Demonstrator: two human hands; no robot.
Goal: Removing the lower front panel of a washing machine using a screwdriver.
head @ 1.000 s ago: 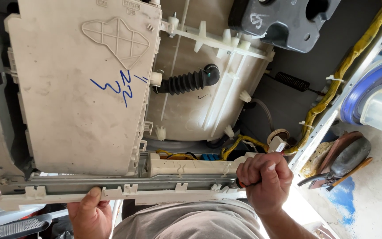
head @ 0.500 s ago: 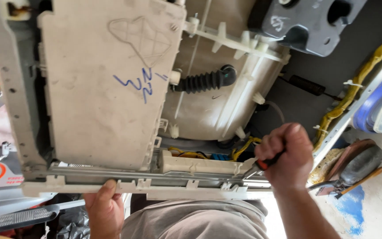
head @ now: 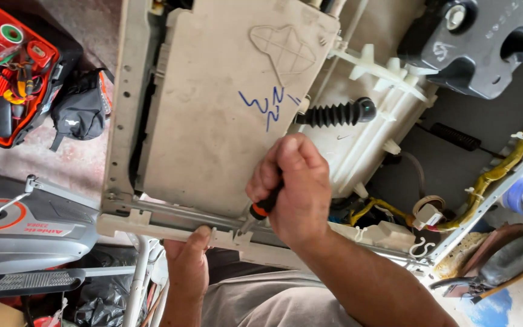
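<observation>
Holding a screwdriver [head: 260, 209] with a black and orange handle, the right hand [head: 295, 191] is closed tight around it. The tip points down at the pale plastic strip [head: 152, 225] along the near edge of the opened machine. The left hand [head: 189, 257] grips that same strip from below, with its thumb on top. Above the hands is a big beige panel [head: 213, 115] with blue scribbles on it. A black ribbed hose [head: 331, 114] sits to the right of the panel. An orange tool case [head: 13, 66] lies far off to the left on the floor.
</observation>
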